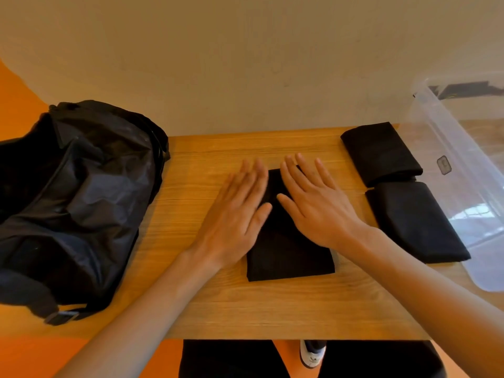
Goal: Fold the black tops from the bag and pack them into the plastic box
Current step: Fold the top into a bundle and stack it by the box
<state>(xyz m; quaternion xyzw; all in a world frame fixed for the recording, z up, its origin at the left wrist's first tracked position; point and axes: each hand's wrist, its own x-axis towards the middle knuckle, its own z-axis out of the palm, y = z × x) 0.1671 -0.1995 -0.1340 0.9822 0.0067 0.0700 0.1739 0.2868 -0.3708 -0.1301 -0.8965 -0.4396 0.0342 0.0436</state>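
Head view, looking down on a wooden bench (207, 304) set against a pale wall (218, 64). A folded black top (289, 255) lies at the middle of the bench, its near edge square to the bench's front edge. Both hands press on it palm down with the fingers straight and slightly spread. The left hand (237, 211) covers the top's left edge, the right hand (319, 203) its right half. The fingertips of both reach just past its far edge, and a narrow strip of black cloth shows between the thumbs. A black bag (81, 186) fills the left end of the bench, crumpled, and hides the left edge; its strap buckle lies near the front edge. A strip of bare wood separates the bag from the left hand. At right, two more folded tops lie end to end, almost touching: the far top (381, 152) by the wall and the near top (414, 222), which sits just beside the wall of a clear plastic box (450, 148). The box occupies the right end of the bench; its rounded near corner stops short of the front edge. Open wood remains as a broad band along the front edge, a narrower band along the wall, and a slim gap between the right hand and the two tops. Orange floor (16, 99) shows beyond the bench.
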